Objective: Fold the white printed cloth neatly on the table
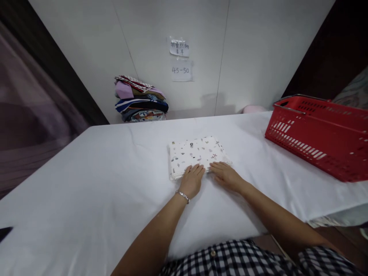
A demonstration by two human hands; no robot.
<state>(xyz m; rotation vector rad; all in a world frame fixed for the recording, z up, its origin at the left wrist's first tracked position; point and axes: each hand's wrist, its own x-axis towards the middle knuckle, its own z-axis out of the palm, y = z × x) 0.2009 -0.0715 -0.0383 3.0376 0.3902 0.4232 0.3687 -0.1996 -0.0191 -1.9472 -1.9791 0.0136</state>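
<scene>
A folded white cloth (pixel 197 151) with small coloured prints lies flat on the white-covered table (pixel 115 184). My left hand (pixel 193 180), with a bracelet at the wrist, rests its outstretched fingers on the cloth's near edge. Just to the right, my right hand (pixel 225 175) lies flat with its fingers over the near right part of the same edge. Neither hand grips anything; both palms face down and the fingers are extended. The cloth's layers show along its near left corner.
At the right stands a red plastic basket (pixel 313 134) with metal handles. A stack of folded fabrics (pixel 140 99) sits beyond the table's far edge, against the wall. Two paper labels (pixel 182 71) are fixed to that wall. A purple curtain (pixel 31 103) hangs at left.
</scene>
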